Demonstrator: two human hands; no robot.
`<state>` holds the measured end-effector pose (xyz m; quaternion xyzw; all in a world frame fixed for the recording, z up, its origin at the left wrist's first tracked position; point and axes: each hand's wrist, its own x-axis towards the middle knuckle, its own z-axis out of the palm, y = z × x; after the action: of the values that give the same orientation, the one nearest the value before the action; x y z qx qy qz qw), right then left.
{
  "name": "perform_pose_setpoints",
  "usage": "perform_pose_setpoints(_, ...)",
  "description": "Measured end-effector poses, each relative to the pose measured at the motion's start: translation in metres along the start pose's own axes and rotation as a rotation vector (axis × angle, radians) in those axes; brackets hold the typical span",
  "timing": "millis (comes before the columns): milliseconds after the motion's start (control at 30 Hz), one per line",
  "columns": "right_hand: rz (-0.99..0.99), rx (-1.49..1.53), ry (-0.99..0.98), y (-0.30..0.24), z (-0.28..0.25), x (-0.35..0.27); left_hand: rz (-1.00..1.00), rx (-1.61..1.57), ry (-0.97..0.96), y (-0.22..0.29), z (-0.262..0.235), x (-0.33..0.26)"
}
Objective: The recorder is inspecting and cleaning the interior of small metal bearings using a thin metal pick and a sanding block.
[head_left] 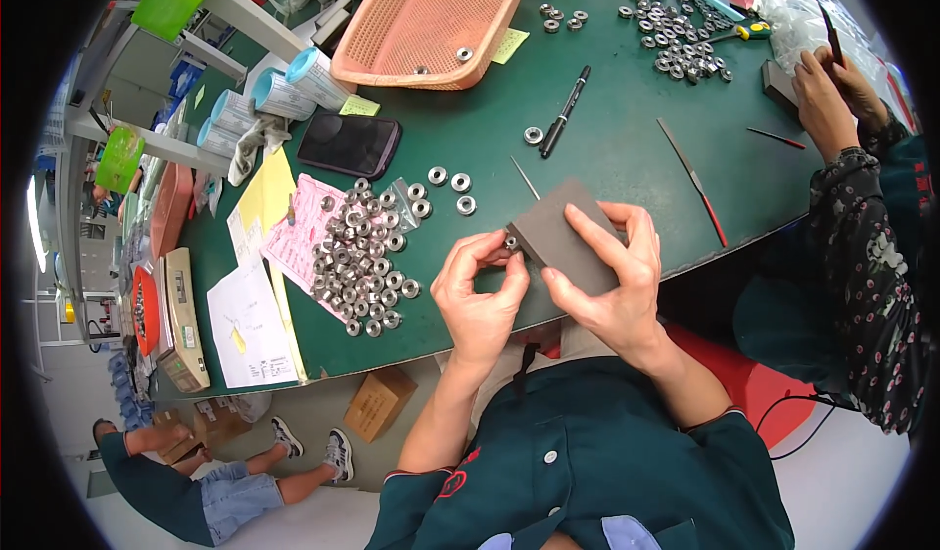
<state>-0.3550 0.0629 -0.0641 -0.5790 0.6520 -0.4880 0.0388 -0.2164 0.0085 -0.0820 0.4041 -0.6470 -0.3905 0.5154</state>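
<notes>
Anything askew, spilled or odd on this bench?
Nothing looks damaged. The metal rings lie in a loose heap spreading over the pink sheet onto the green table, and a few strays sit in the orange basket.

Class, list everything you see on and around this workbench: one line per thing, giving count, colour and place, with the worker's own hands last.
Table: one, dark green, centre.
Metal rings: a large pile, silver, left of the hands; more scattered at the far side.
Basket: one, orange, top centre.
Phone: one, black, below the basket.
Marker pen: one, black, centre.
Tape rolls: several, white and blue, top left.
Papers: several, pink, yellow, white, left edge.
Cardboard box: one, brown, on the floor.
Co-worker's hands: two, top right.
Grey block: one, in the right hand.
Left hand: pinching a small ring against the block.
Right hand: gripping the block.
</notes>
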Motion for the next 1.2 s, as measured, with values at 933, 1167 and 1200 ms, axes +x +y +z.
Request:
perform_pose_setpoints(933,-0.071,0.057,0.023,-0.009,0.004,0.020,0.167,0.045,0.045,0.003,-0.007,0.008)
perform_pose_setpoints(1167,-0.074,0.080,-0.015,-0.013,0.001,0.022,0.071,0.000,0.093,0.002,-0.021,0.012)
perform_pose_setpoints(1200,-0.093,0.103,-0.003,-0.014,0.002,0.026,-0.004,-0.055,0.096,0.004,-0.021,0.012)
